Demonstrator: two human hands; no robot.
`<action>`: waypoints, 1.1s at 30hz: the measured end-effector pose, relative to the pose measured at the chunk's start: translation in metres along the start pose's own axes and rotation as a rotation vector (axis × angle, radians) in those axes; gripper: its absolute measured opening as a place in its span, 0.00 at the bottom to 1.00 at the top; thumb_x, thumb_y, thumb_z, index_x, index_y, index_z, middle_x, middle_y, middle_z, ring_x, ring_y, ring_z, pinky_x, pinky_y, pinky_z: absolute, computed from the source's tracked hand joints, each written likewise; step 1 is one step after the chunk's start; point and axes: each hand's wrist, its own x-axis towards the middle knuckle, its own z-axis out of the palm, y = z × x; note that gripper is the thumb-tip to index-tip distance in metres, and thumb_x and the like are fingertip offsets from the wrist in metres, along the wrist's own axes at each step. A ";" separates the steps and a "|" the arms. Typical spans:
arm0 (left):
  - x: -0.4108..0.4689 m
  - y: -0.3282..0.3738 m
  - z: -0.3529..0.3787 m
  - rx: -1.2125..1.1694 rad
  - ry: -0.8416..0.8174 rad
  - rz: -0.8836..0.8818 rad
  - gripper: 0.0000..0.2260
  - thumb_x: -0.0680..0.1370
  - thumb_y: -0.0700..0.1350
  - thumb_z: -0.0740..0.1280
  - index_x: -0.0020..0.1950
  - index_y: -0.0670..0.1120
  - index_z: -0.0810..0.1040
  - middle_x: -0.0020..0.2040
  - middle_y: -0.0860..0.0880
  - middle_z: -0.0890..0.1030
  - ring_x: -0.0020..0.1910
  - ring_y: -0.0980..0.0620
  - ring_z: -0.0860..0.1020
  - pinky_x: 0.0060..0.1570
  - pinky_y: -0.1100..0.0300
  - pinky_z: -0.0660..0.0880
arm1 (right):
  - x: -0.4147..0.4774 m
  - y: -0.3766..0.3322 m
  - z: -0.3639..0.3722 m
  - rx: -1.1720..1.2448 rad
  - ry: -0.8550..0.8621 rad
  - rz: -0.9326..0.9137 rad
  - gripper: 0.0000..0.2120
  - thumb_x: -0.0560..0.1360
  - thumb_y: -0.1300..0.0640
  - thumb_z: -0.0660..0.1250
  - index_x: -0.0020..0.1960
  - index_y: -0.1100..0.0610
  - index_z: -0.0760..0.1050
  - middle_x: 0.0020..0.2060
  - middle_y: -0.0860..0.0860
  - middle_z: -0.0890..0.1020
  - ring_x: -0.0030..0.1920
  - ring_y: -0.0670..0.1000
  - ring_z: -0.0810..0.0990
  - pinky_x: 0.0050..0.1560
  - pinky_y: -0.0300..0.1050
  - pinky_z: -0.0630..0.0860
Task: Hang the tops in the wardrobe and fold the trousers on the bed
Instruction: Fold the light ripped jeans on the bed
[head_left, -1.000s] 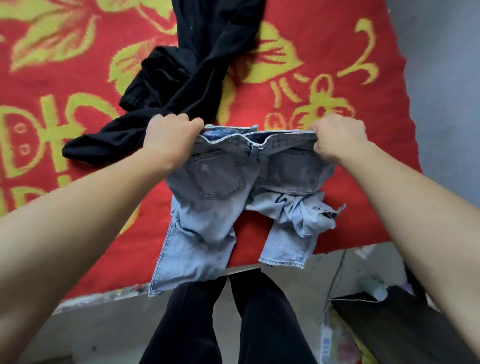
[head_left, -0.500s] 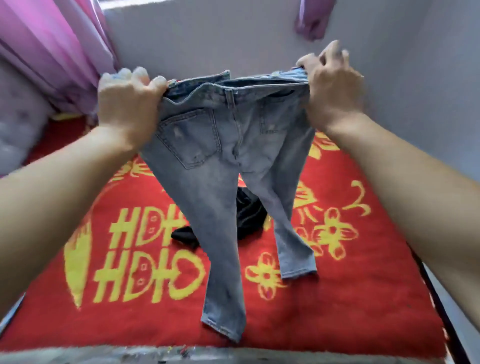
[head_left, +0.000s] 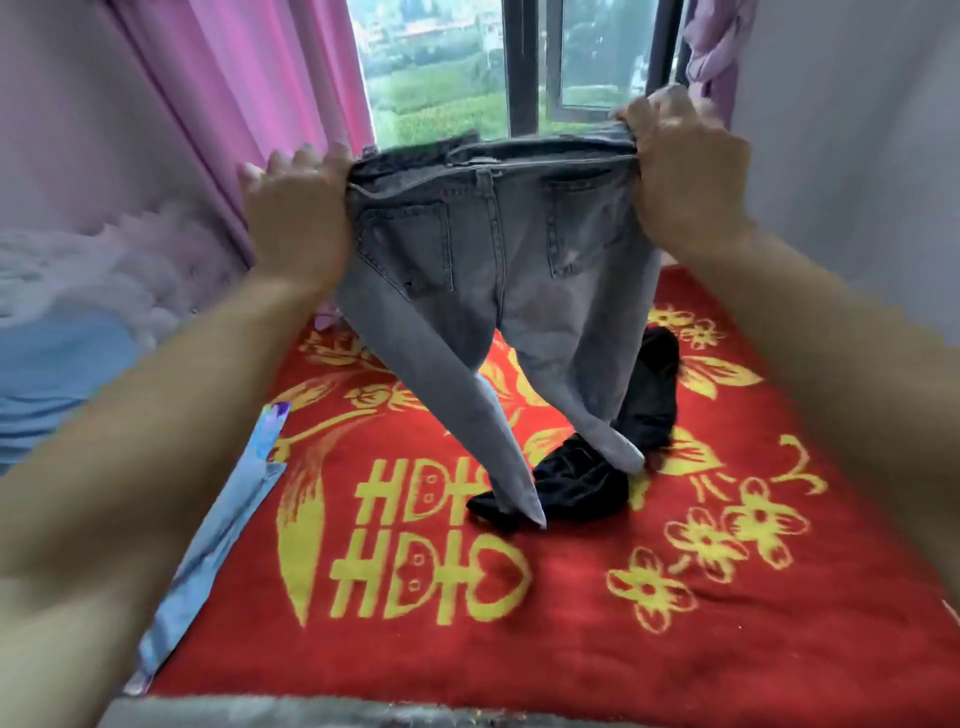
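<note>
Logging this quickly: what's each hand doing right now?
Left hand: grips the jeans at the waistband.
Right hand: grips the waistband's other end.

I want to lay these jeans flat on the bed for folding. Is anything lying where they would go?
Yes. A black garment lies on the red blanket under the hanging leg ends of the jeans. The left hand and right hand grip the waistband, so nothing is between hands and jeans.
</note>
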 end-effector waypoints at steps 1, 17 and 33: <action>0.002 -0.023 -0.013 -0.022 0.050 -0.026 0.13 0.80 0.39 0.54 0.63 0.42 0.70 0.55 0.34 0.77 0.56 0.33 0.75 0.57 0.38 0.67 | 0.004 -0.021 -0.016 0.002 0.037 0.017 0.20 0.78 0.66 0.59 0.68 0.54 0.69 0.63 0.60 0.74 0.58 0.66 0.76 0.42 0.56 0.75; -0.184 -0.187 0.034 -0.154 -0.735 0.120 0.06 0.78 0.49 0.64 0.52 0.54 0.79 0.51 0.48 0.82 0.54 0.42 0.79 0.47 0.53 0.71 | -0.114 -0.211 0.007 0.045 -0.809 0.043 0.20 0.71 0.61 0.62 0.54 0.40 0.79 0.52 0.50 0.83 0.51 0.57 0.80 0.43 0.46 0.70; -0.134 -0.165 0.153 -0.097 -1.225 -0.006 0.13 0.73 0.43 0.59 0.46 0.58 0.80 0.42 0.55 0.80 0.37 0.50 0.76 0.43 0.58 0.71 | -0.052 -0.198 0.151 0.253 -1.476 0.216 0.09 0.78 0.59 0.67 0.56 0.62 0.79 0.53 0.59 0.79 0.45 0.62 0.85 0.34 0.57 0.84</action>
